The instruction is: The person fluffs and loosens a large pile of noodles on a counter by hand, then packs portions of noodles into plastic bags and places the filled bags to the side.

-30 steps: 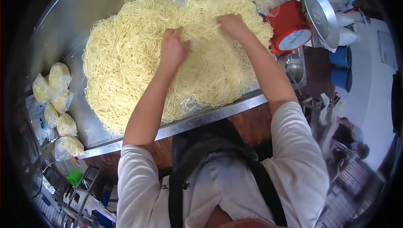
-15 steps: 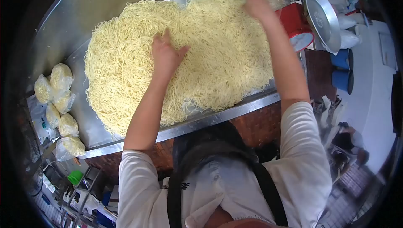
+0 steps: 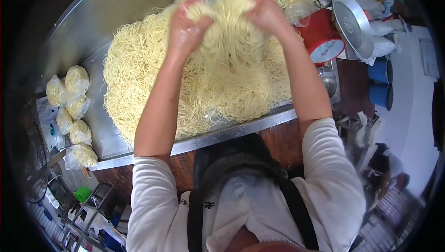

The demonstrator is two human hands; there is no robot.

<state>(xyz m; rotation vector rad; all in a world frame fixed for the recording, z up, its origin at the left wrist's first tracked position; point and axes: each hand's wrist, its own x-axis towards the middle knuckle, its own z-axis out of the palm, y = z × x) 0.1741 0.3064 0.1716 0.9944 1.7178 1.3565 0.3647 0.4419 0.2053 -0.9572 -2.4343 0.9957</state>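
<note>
A wide heap of pale yellow noodles [image 3: 134, 76] covers much of the metal tray table [image 3: 99, 108]. Above its back part, my left hand [image 3: 187, 27] and my right hand [image 3: 266, 13] hold up a loose bunch of noodles [image 3: 232, 25] between them, with strands hanging down to the heap. The bunch and the fingertips are blurred by motion. Both hands are curled into the noodles, and the strands partly hide the fingers.
Several bags of noodles [image 3: 76, 80] lie at the tray's left. At the right are a red scale [image 3: 322, 38], a round metal pan [image 3: 352, 22], another noodle bag [image 3: 299, 11] and blue containers [image 3: 380, 71]. A person [image 3: 389, 166] is at the lower right.
My right hand has come back from the far right corner toward my left hand. Both hands have taken hold of noodles and lifted them off the heap.
</note>
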